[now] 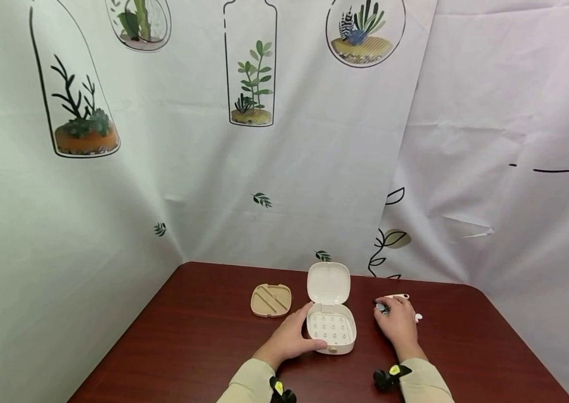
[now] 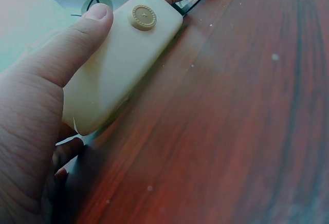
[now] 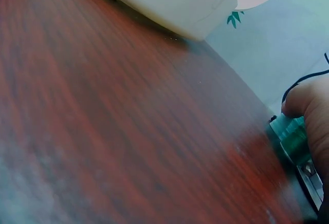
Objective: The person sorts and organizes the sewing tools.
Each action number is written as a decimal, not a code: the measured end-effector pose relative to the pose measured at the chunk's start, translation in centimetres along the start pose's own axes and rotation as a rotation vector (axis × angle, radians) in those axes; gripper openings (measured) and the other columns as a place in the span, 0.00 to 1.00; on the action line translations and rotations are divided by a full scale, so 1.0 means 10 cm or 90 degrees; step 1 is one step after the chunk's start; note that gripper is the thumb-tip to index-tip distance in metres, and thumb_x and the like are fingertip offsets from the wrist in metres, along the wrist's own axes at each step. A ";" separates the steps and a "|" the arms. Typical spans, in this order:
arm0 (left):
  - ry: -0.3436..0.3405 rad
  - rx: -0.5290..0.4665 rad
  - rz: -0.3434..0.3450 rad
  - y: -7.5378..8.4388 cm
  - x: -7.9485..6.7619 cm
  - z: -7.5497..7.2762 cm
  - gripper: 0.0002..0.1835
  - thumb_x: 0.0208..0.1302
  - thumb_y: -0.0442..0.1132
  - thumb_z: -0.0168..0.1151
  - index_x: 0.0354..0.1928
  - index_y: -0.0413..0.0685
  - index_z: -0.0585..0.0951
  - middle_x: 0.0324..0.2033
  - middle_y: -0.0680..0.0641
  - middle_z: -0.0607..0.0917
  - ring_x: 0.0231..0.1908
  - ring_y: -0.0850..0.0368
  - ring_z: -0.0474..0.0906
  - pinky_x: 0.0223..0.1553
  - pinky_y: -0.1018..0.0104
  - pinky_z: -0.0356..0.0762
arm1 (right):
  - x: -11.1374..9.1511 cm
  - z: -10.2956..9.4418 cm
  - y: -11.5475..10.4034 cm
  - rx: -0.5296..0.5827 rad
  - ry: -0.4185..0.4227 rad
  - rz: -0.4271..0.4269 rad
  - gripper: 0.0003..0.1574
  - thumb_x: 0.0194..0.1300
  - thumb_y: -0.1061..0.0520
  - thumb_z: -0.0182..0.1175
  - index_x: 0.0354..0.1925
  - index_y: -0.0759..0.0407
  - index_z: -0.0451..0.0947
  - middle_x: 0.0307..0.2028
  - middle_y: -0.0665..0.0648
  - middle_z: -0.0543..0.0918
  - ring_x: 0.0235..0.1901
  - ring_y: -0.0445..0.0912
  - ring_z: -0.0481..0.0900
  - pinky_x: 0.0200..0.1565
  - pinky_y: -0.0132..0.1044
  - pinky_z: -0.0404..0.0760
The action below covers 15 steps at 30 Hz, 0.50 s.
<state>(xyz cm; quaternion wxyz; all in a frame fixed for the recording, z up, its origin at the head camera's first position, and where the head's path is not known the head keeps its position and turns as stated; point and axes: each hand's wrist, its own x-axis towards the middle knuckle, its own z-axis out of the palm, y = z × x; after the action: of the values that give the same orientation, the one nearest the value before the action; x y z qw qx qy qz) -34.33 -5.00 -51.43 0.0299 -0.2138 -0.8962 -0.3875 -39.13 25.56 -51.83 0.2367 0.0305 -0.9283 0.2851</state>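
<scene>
A white hinged box [image 1: 349, 346] stands on the table with its lid [image 1: 329, 282] raised; rows of small pegs cover its floor. My left hand [image 1: 289, 337] grips its left side, the thumb along the front by a round tan button [image 2: 143, 17] and the fingers round the side. To the right of the box, my right hand [image 1: 399, 323] reaches down among small items. Its fingertips pinch a small green spool [image 3: 295, 143] with a pale end, partly hidden by the hand. A pale flat piece [image 1: 404, 296] with a dark spot sticks out beyond the fingers.
Left of the box lies a tan divided tray [image 1: 259, 308]. A small white item [image 1: 418, 317] shows beside the right hand. Behind the dark red wooden table [image 1: 173, 336] hangs a white cloth [image 1: 284, 168] printed with plants.
</scene>
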 end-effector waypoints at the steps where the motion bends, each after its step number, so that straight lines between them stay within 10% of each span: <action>1: 0.000 0.000 -0.001 0.00 0.00 0.00 0.55 0.51 0.64 0.74 0.78 0.51 0.61 0.70 0.46 0.71 0.69 0.45 0.67 0.66 0.44 0.66 | 0.00 0.00 0.00 0.000 -0.001 0.000 0.15 0.62 0.59 0.64 0.47 0.61 0.86 0.49 0.67 0.85 0.62 0.67 0.68 0.66 0.64 0.60; 15: 0.000 0.009 -0.006 -0.02 0.01 0.02 0.56 0.51 0.65 0.74 0.78 0.52 0.61 0.70 0.46 0.72 0.69 0.43 0.67 0.66 0.43 0.66 | -0.02 0.00 -0.03 0.056 0.058 -0.028 0.15 0.61 0.58 0.69 0.46 0.63 0.86 0.47 0.67 0.85 0.59 0.65 0.71 0.61 0.63 0.67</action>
<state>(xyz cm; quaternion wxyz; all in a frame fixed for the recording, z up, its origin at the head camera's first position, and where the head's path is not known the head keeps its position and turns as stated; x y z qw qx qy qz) -34.53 -4.94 -51.72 0.0295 -0.2094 -0.9000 -0.3813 -38.90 25.28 -51.75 0.2836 0.0477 -0.9023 0.3212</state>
